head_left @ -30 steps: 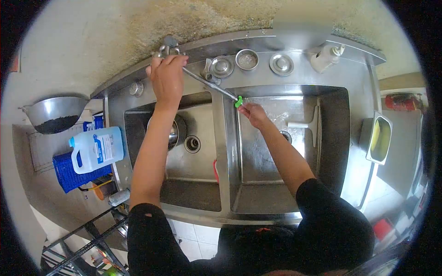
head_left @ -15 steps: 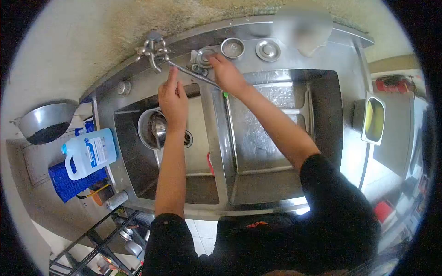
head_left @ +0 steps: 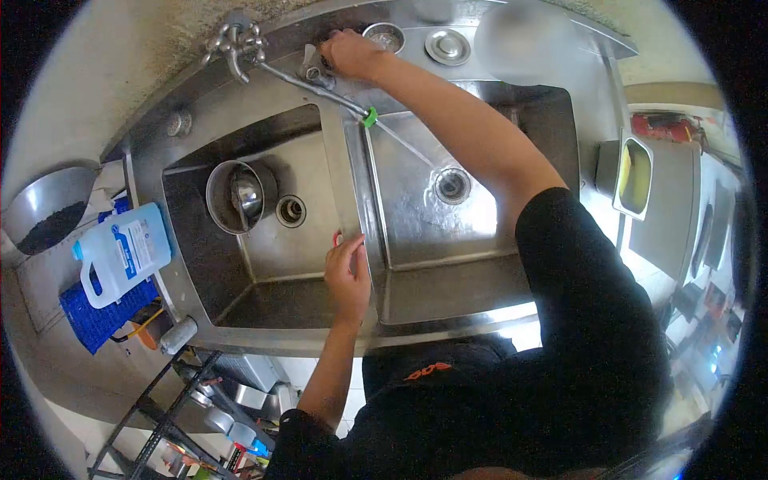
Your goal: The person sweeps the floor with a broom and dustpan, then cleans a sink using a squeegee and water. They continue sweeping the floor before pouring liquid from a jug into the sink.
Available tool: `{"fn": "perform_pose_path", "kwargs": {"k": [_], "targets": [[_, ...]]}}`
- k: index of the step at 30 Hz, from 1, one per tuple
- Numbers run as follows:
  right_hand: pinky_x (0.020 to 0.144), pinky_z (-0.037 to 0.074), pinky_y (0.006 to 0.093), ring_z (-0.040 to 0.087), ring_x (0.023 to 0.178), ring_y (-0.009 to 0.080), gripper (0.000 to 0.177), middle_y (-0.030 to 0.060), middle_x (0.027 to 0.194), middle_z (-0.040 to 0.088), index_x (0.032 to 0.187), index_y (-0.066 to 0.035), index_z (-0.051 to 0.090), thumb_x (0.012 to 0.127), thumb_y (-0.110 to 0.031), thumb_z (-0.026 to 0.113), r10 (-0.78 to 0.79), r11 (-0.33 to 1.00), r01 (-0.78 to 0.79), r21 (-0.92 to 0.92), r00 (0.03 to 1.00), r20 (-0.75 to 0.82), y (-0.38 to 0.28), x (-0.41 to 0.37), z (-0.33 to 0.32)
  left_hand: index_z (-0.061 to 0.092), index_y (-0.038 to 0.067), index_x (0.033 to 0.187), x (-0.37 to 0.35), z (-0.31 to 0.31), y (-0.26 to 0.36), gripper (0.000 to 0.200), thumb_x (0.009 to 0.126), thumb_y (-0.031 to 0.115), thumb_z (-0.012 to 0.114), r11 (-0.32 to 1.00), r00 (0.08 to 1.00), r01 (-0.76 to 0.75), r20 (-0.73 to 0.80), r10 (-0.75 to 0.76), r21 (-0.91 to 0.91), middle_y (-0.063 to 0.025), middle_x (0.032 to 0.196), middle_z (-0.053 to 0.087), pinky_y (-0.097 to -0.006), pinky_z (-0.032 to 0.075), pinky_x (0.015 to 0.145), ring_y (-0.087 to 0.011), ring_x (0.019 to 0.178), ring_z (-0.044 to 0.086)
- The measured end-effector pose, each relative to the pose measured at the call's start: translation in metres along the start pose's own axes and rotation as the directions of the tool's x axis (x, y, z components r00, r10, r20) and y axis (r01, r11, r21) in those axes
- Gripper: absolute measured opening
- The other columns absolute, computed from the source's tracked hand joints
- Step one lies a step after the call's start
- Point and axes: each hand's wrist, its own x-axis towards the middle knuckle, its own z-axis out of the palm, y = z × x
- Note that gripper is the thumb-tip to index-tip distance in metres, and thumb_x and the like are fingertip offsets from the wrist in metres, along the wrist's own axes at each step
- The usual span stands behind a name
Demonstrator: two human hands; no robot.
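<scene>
My right hand (head_left: 352, 56) is closed at the back ledge of the sink, over the spot of a small round steel dish now hidden beneath it. Its fingertips are out of sight. At the divider between the basins, the fingers of my left hand (head_left: 349, 276) close at a small red-edged thing (head_left: 337, 238), mostly covered. From the green tip (head_left: 370, 118) of the long spout, a thin stream of water (head_left: 406, 146) runs into the right basin (head_left: 416, 232). A steel pot (head_left: 218, 196) with a shiny steel bowl (head_left: 248, 190) inside stands in the left basin (head_left: 296, 256).
On the back ledge are a round steel cup (head_left: 385, 38) and a steel lid-like disc (head_left: 447, 47). The tap (head_left: 237, 44) rises at the back left. A blue jug (head_left: 128, 252) stands left, near a wok (head_left: 52, 204). A steel container (head_left: 634, 178) sits right.
My left hand has come down from the spout to the divider beside the red-edged thing. My right hand stays at the back ledge. The view has shifted, and the right drain now shows.
</scene>
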Motion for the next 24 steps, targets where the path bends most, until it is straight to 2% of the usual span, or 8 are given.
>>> {"fn": "perform_pose_path", "kwargs": {"k": [5,8,10,14,18,20,22,24], "targets": [[0.087,0.055,0.0465,0.064,0.102,0.0401,0.026,0.0249,0.109,0.064,0.106,-0.003,0.066,0.087,-0.014,0.052,-0.038,0.999,0.037,-0.032,0.998,-0.041,0.005,-0.012,0.007,0.067,0.003,0.113,-0.007,0.02,-0.007,0.021,0.094,0.008,0.064,0.994,0.993,-0.099,-0.068,0.102,0.035,-0.0117,0.113,0.067,-0.0347,0.051,0.087,-0.0249,0.102,0.064],[0.085,0.054,0.0447,0.064,0.099,0.0385,0.023,0.0233,0.109,0.064,0.107,-0.003,0.064,0.09,-0.013,0.054,-0.01,0.989,0.04,0.142,0.979,-0.206,-0.002,-0.049,-0.007,0.059,0.0,0.126,0.015,0.032,-0.013,0.033,0.097,0.017,0.062,0.903,0.961,0.276,0.088,-0.261,-0.329,-0.0116,0.126,0.063,-0.0346,0.047,0.096,-0.0233,0.118,0.058],[0.083,0.052,0.043,0.064,0.096,0.0371,0.019,0.0209,0.107,0.065,0.106,-0.002,0.065,0.091,-0.013,0.059,0.186,0.843,0.104,0.528,0.864,-0.468,-0.028,-0.111,-0.049,0.044,0.001,0.142,0.053,0.051,-0.006,0.05,0.097,0.015,0.062,0.617,0.914,0.406,0.292,-0.282,-0.674,-0.0177,0.143,0.05,-0.0371,0.041,0.107,-0.0259,0.128,0.052],[0.089,0.049,0.0425,0.063,0.101,0.0365,0.024,0.0184,0.109,0.066,0.11,-0.002,0.066,0.095,-0.02,0.061,0.707,0.539,-0.374,0.754,0.688,-0.163,-0.028,-0.283,0.024,0.024,-0.004,0.151,0.15,0.112,-0.021,0.071,0.1,0.035,0.056,0.688,0.949,0.301,0.135,-0.285,-0.661,-0.0204,0.155,0.032,-0.0388,0.022,0.118,-0.0273,0.143,0.033],[0.11,0.033,0.0569,0.034,0.139,0.0442,0.11,0.0296,0.153,0.028,0.15,0.005,0.022,0.077,-0.057,0.074,0.853,0.519,-0.854,0.041,0.521,0.037,-0.054,-0.499,0.174,0.046,-0.002,0.137,0.215,0.129,-0.014,0.057,0.099,0.039,0.058,0.615,0.961,0.235,0.085,-0.263,-0.752,-0.0118,0.15,0.041,-0.0385,0.03,0.111,-0.0202,0.134,0.04],[0.113,0.02,0.0637,0.014,0.147,0.0453,0.131,0.0313,0.158,0.01,0.153,0.006,0.009,0.067,-0.069,0.073,0.876,0.403,-0.915,0.01,0.389,0.285,-0.085,-0.515,0.189,0.05,-0.004,0.132,0.225,0.134,-0.006,0.052,0.1,0.037,0.057,0.654,0.928,0.247,-0.021,-0.373,-0.715,-0.0107,0.142,0.051,-0.0403,0.035,0.108,-0.0206,0.126,0.048],[0.115,0.011,0.0657,0.0,0.15,0.0434,0.128,0.031,0.159,0.003,0.152,0.007,0.008,0.072,-0.074,0.066,0.868,0.305,-0.95,-0.061,0.251,0.428,-0.086,-0.491,0.209,0.05,-0.005,0.131,0.226,0.137,0.001,0.049,0.099,0.032,0.06,0.7,0.941,0.23,-0.031,-0.338,-0.676,-0.0114,0.135,0.056,-0.0391,0.038,0.105,-0.0208,0.121,0.052],[0.111,0.012,0.0707,0.009,0.149,0.045,0.119,0.0307,0.159,0.011,0.153,0.005,0.013,0.078,-0.076,0.057,0.982,0.18,-0.983,-0.034,0.177,0.07,-0.091,-0.483,0.237,0.051,-0.006,0.13,0.217,0.14,-0.005,0.046,0.098,0.026,0.062,0.751,0.951,0.231,-0.018,-0.308,-0.618,-0.0121,0.129,0.061,-0.0378,0.041,0.103,-0.021,0.117,0.056]]}}
